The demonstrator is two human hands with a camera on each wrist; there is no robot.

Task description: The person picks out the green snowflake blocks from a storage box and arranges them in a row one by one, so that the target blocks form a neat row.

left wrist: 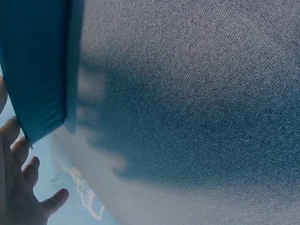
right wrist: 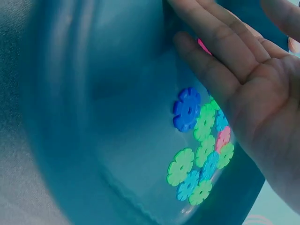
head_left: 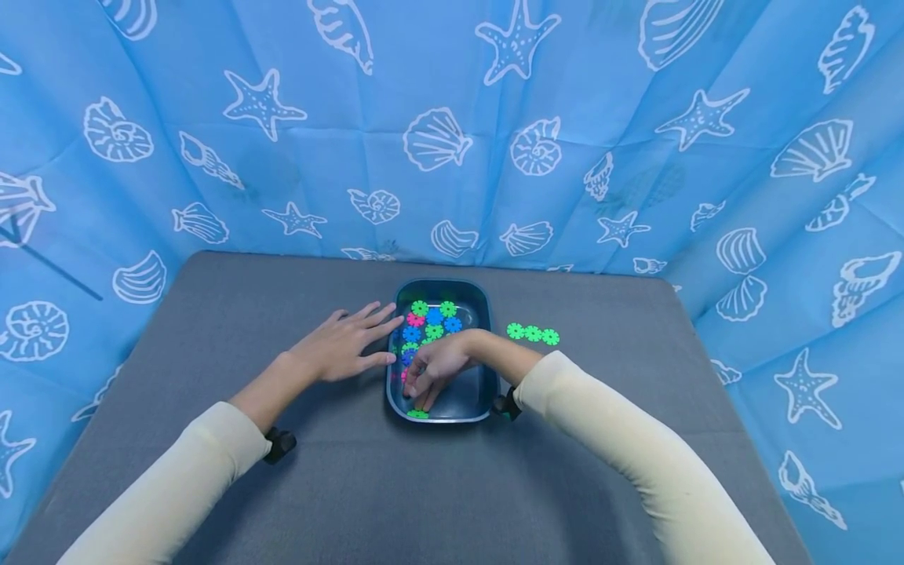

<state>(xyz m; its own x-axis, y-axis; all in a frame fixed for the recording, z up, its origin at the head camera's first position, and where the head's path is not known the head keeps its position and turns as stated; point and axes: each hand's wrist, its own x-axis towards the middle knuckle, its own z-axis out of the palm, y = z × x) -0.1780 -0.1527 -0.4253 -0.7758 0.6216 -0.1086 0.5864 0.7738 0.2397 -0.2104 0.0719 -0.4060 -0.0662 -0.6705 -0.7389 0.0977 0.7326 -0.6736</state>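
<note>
A dark blue rectangular tray (head_left: 466, 396) holds several flower-shaped plastic discs in green, blue and pink. My left hand (head_left: 346, 341) has its fingers spread straight, the tips at the tray's left rim. My right hand (head_left: 441, 362) reaches down inside the tray with its fingers pointing to the front left corner. There the fingertips are right at a green disc (head_left: 418, 413). In the right wrist view the fingers look mostly straight, with their ends cut off by the frame, and a blue disc (right wrist: 187, 110) lies beside the hand.
Three green discs (head_left: 533, 333) lie in a row on the grey-covered table (head_left: 339, 486), right of the tray. A blue curtain (head_left: 452, 196) with white shells and starfish hangs behind the table and along both sides.
</note>
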